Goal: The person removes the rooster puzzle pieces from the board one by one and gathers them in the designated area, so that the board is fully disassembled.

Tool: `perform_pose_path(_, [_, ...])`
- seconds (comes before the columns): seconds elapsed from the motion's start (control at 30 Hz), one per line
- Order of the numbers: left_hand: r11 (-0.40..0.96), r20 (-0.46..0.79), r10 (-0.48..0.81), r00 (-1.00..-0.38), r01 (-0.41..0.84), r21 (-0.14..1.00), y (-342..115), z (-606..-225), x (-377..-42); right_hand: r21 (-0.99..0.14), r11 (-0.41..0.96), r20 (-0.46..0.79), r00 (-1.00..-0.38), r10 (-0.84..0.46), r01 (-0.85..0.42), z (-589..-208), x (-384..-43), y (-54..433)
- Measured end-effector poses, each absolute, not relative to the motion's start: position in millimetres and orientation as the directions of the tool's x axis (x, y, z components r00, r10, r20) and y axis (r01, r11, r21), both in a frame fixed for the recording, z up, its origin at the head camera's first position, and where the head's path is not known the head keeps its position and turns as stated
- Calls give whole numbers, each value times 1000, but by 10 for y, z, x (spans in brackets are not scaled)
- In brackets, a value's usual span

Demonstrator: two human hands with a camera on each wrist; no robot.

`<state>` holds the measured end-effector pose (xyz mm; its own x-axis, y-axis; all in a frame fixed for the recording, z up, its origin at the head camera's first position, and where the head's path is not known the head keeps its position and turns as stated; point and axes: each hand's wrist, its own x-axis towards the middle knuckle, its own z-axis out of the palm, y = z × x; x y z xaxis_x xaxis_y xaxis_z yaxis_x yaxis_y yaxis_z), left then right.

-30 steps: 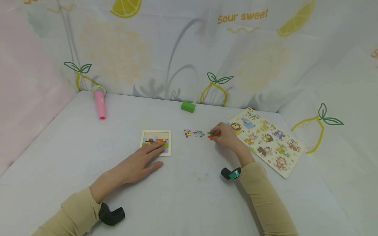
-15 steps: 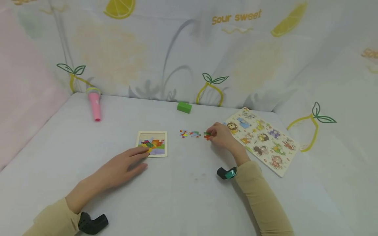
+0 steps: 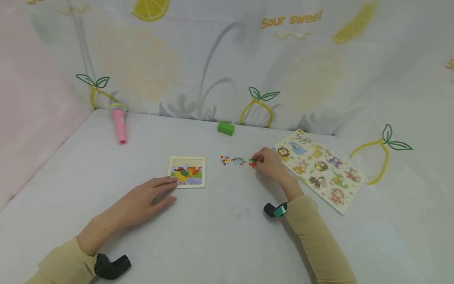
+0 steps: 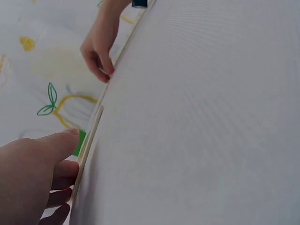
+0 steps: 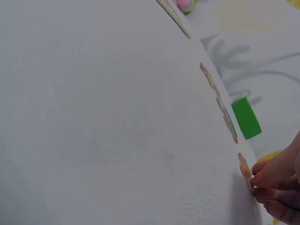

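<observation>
A small square wooden puzzle tray [image 3: 203,173] lies left of centre, with a colourful bird picture [image 3: 183,172] partly filling it. My left hand [image 3: 136,202] rests at its lower left corner, fingers straight and fingertips over the frame edge. To the right, three loose jigsaw pieces lie in a row. The left piece [image 3: 225,160] and middle piece [image 3: 239,161] are near each other. My right hand [image 3: 271,165] pinches the right-hand jigsaw piece [image 3: 252,162] between thumb and finger; in the right wrist view this piece [image 5: 243,168] sits at the fingertips, partly covered.
An animal puzzle board [image 3: 320,179] lies slanted right of my right hand. A green block [image 3: 226,128] stands at the back, and a pink toy microphone [image 3: 120,124] lies at the back left. A printed cloth [image 3: 170,59] hangs behind the table.
My left hand has drawn back to the left from over the tray, uncovering more of the bird picture. My right hand stays at the right-hand piece.
</observation>
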<state>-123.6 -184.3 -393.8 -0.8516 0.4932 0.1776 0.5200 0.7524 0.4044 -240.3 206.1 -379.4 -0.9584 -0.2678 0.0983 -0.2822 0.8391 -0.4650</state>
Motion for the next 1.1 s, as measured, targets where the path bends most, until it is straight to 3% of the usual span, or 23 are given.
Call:
perform_pose_path(0.23, [745, 169, 501, -849, 522, 415, -1809, -3939, -1235, -540, 784, 284, -943, -175, -308, -3782, -2346, 1873])
perform_pose_path(0.37, [754, 153, 493, -856, 509, 416, -1819, -3930, -1211, -586, 717, 323, -920, -221, -378, -3702, -2245, 1422])
perform_pose_path(0.63, [746, 158, 489, -858, 505, 434, -1847, -3953, -1234, -589, 629, 173, -839, -516, -508, -3649, -2209, 418])
perform_pose_path(0.83, [734, 165, 496, -853, 512, 446, -1827, -3986, -1254, -577, 666, 36, -829, -558, -473, -3775, -2230, 187])
perform_pose_path(1.1, [745, 165, 491, -855, 511, 429, -1865, -3975, -1266, -568, 660, 31, -815, -579, -491, -3828, -2196, 145])
